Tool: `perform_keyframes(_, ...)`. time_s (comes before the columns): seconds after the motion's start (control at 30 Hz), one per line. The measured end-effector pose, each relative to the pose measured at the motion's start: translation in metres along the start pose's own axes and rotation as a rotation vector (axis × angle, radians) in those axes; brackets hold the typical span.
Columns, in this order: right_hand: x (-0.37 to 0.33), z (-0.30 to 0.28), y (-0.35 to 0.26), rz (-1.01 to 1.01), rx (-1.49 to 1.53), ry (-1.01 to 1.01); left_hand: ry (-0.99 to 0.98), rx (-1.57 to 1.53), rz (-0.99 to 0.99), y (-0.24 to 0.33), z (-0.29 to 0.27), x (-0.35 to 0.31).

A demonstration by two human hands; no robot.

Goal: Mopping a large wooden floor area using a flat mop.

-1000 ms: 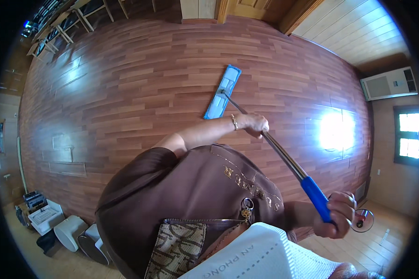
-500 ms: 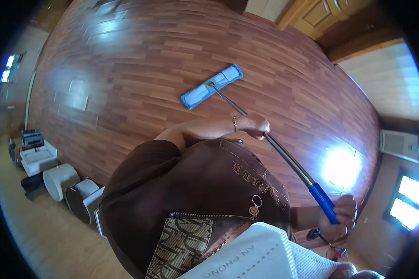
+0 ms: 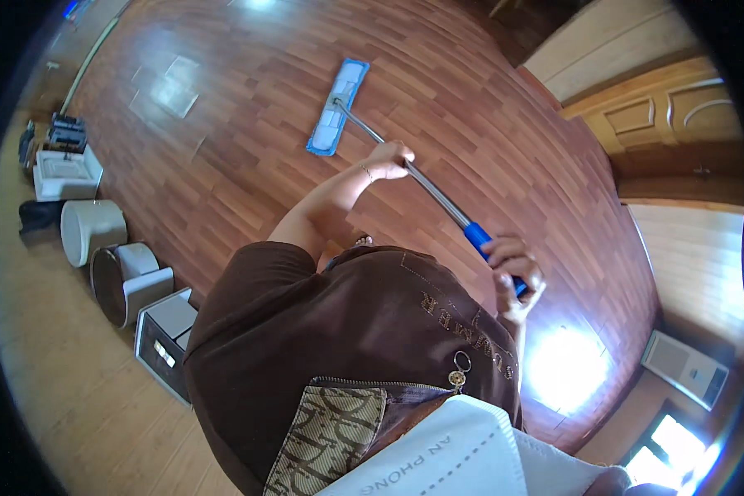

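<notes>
Left arm [image 3: 326, 205] extended forward, left hand [image 3: 388, 160] closed; right hand [image 3: 517, 266] nearer torso [image 3: 347, 322], fingers curled.

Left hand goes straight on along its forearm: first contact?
Past the pole it grips, probably the floor; how far below the left hand that lies is unclear.
</notes>
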State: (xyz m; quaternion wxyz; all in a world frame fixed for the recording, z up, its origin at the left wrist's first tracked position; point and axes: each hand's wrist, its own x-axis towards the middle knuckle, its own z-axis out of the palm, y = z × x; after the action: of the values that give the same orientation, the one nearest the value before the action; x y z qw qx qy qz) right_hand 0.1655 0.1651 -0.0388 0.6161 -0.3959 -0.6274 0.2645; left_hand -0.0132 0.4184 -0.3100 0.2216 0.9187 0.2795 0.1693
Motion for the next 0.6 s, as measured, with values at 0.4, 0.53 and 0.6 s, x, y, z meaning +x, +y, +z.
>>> perform_keyframes(0.4, 0.063, 0.073, 0.042, 0.036, 0.26, -0.556, 0.514, -0.068, -0.524, -0.032, -0.06, -0.122)
perform_keyframes(0.53, 0.069, 0.094, 0.038, 0.025, 0.412, -0.615, 0.834, -0.453, -0.73, -0.015, -0.064, -0.158)
perform_keyframes(0.6, 0.067, 0.1, 0.035, 0.01, 0.435, -0.657, 0.756, -0.073, -0.75, -0.006, -0.065, -0.182)
